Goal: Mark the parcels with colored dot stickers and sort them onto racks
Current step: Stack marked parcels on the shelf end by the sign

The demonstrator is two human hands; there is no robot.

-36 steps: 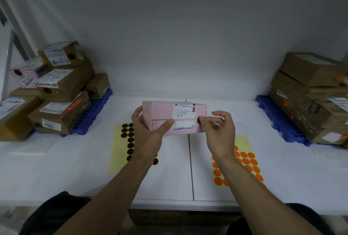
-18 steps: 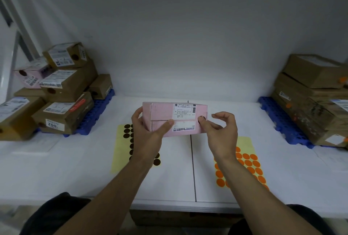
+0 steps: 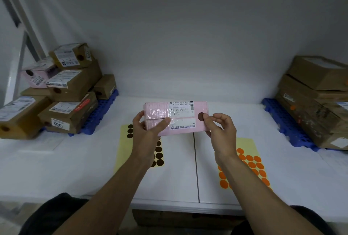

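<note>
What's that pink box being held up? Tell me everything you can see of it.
The pink box is a long cardboard parcel sealed with shiny clear tape. It bears a white barcode label, a printed strip below, and a brown dot sticker near its right end. It is held above the white table, broad face toward the camera. The left hand grips its left end; the right hand's thumb presses at the dot's edge.
</note>
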